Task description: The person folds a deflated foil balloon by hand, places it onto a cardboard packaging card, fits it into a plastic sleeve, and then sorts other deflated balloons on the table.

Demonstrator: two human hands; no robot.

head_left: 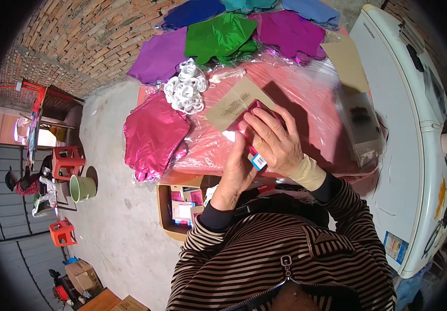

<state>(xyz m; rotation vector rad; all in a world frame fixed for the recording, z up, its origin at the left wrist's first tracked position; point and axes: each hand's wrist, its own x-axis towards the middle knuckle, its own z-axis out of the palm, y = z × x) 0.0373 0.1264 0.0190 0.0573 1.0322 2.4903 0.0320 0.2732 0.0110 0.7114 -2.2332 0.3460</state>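
Striped sleeves [285, 249] rise from the lower edge toward the pink table [306, 93]. At its near edge, the left hand [238, 173] reaches up, fingers clamped on the small magenta packet [249, 122] from below. Right of it, the right hand [275, 140] lies curled over that packet, gripping its top. Glossy and flat, the packet sits just beside a brown card [236, 101].

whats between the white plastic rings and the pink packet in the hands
In the head view, a tan cardboard card lies on the table between the white plastic rings and the pink packet held by both hands.
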